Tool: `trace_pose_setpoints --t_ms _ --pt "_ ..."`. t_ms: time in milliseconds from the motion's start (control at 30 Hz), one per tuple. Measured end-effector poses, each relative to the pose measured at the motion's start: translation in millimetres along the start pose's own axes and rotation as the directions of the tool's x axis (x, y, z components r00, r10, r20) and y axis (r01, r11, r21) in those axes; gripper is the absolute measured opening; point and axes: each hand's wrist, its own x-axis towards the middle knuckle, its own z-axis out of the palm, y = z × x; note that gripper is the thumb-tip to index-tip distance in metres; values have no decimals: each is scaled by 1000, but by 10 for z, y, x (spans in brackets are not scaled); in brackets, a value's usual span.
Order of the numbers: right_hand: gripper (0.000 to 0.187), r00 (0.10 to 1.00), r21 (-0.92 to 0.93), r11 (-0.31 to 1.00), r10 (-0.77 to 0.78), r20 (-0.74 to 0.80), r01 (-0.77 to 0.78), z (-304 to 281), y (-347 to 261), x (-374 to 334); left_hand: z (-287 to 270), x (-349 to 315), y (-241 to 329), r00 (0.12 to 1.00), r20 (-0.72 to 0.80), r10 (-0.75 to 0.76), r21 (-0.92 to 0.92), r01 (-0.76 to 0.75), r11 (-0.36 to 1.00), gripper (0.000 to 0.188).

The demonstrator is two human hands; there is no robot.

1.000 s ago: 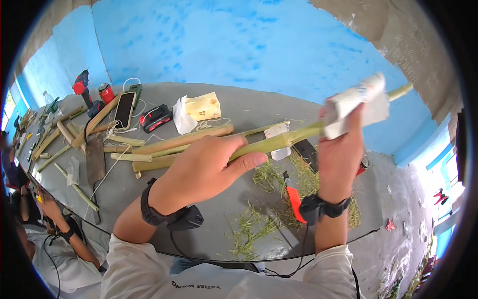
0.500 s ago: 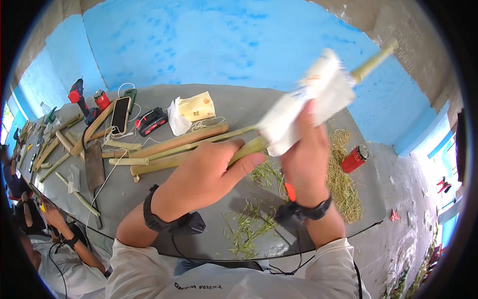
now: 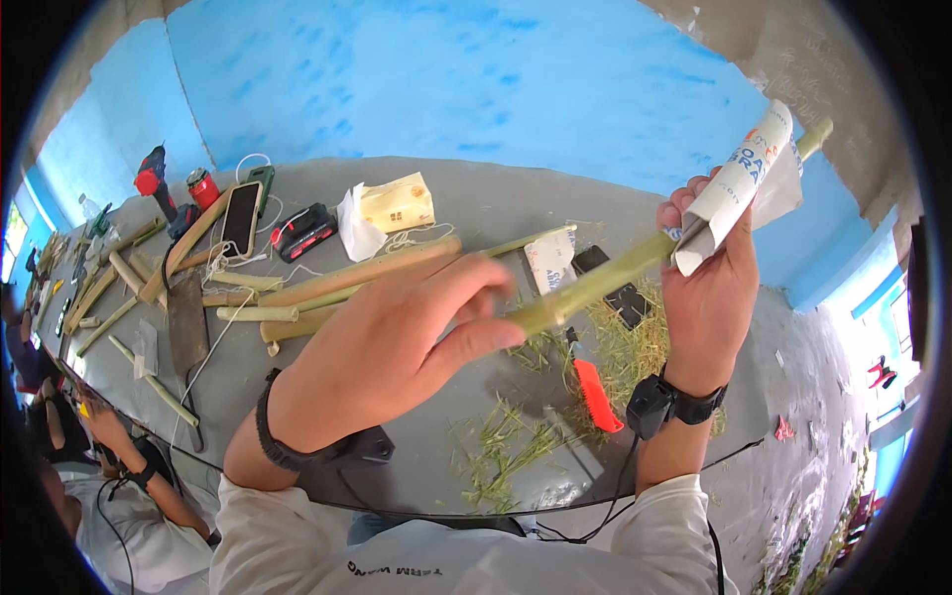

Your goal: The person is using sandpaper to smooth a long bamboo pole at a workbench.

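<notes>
Bamboo pole (image 3: 610, 286) slants above surface (image 3: 496, 198). My right grip (image 3: 709, 288) closed round white sheet (image 3: 739, 193) folded over pole, apparently keeping it snug; left grip (image 3: 367, 362) loosely parted at pole's near end, perhaps steadying.

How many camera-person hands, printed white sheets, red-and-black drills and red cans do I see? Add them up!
Hands: 2 (left hand, right hand)
Printed white sheets: 2 (held sheet, table sheet)
Red-and-black drill: 1
Red can: 1
Total: 6
</notes>
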Motion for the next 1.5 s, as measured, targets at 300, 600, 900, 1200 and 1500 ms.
trace_pose_setpoints --t_ms 300,600,900,1200,1500 --pt "33 965 -591 763 -189 182 261 21 127 -117 55 33 -8 952 -32 306 341 -277 898 24" --pt "37 984 -73 987 148 99 -141 93 100 -151 113 34 -36 942 2 335 459 -299 837 26" --pt "37 981 -202 962 193 30 -183 178 131 -202 88 84 -95 917 -43 396 497 -324 805 24" --pt "37 988 -106 984 147 40 -143 66 90 -84 37 18 -66 983 127 -130 84 120 989 27" --pt "38 998 -88 994 -63 -6 62 -34 -8 65 106 13 -94 961 206 -186 -52 201 978 38"
